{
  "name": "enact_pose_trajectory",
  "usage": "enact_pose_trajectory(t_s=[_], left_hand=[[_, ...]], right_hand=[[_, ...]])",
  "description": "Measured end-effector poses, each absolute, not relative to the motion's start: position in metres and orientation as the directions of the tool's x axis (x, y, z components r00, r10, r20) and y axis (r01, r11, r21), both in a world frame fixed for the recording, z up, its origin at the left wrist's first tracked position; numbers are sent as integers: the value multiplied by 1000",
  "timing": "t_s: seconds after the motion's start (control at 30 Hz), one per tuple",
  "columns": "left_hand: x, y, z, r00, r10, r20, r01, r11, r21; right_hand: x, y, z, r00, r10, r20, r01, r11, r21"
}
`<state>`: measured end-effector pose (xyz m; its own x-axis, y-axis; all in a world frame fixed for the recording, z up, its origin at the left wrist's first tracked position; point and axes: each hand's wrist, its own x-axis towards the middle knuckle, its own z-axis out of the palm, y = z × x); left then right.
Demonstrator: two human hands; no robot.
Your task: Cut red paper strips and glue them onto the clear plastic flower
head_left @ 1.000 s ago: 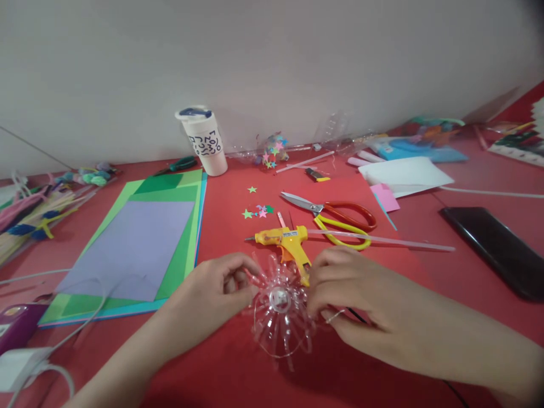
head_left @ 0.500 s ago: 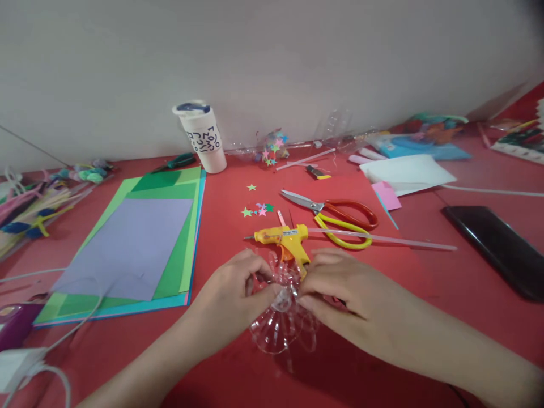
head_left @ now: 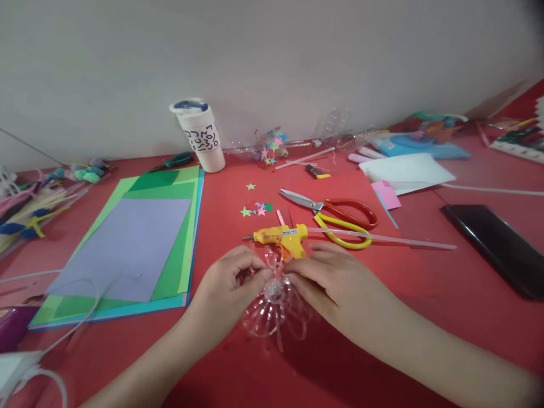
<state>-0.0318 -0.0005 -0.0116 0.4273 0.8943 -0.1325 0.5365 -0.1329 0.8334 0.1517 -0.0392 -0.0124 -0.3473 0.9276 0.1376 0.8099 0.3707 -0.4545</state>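
Note:
A clear plastic bottle piece cut into curled strips [head_left: 276, 309] lies on the red table [head_left: 425, 283] in front of me. My left hand [head_left: 229, 289] pinches its strips from the left with curled fingers. From the right, my right hand [head_left: 335, 283] has its fingertips closed on the piece near its round centre. Just behind both hands lies a yellow glue gun [head_left: 283, 237] with a long clear glue stick [head_left: 382, 239] running out to the right.
Red and yellow scissors [head_left: 340, 218] lie behind the glue gun, with small paper stars [head_left: 257, 209] to their left. Stacked coloured paper sheets [head_left: 131, 243] are at left, a white cup [head_left: 199, 136] by the wall, a black phone [head_left: 497, 246] at right, and cables at the lower left.
Both hands have closed in on the plastic piece and shifted slightly away from me. The piece has turned and moved a little up the table with them.

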Motion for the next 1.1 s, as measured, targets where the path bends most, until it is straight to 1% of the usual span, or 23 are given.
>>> enact_pose_trajectory(t_s=[0.1,0.17,0.3,0.4,0.47,0.5,0.6,0.67,0.77,0.9,1.0,1.1], left_hand=[[-31,-1,-15,436,886,-158,534,-113,838],[-31,-1,-17,433,887,-158,533,-111,839],[-31,-1,-20,427,892,-150,504,-97,858],[-32,-1,-24,424,885,-193,488,-44,872],[-32,-1,-25,431,878,-209,486,-30,873],[-33,-1,-26,442,875,-200,481,-42,875],[-34,-1,-27,497,852,-165,474,-107,874],[-35,-1,-26,530,831,-168,485,-135,864],[-35,-1,-26,557,811,-178,509,-164,845],[-34,0,-25,578,797,-175,534,-207,820],[-33,-1,-23,583,794,-171,535,-217,817],[-31,-3,-18,545,821,-171,521,-171,836]], right_hand=[[150,-33,-13,-351,918,182,802,395,-448],[150,-30,-14,-316,931,181,814,364,-453],[151,-24,-17,-281,950,137,799,310,-514],[154,-18,-16,-300,949,92,753,295,-589],[156,-14,-14,-336,942,24,693,265,-670],[158,-11,-13,-355,934,-38,658,221,-720],[164,-5,-8,-395,890,-229,544,26,-839],[168,-2,-6,-399,871,-287,490,-62,-870],[171,0,-3,-386,886,-255,438,-68,-897],[171,-1,3,-341,931,-131,301,-24,-953],[170,-3,11,-326,935,-140,199,-77,-977],[167,-4,20,-362,916,-174,136,-133,-982]])
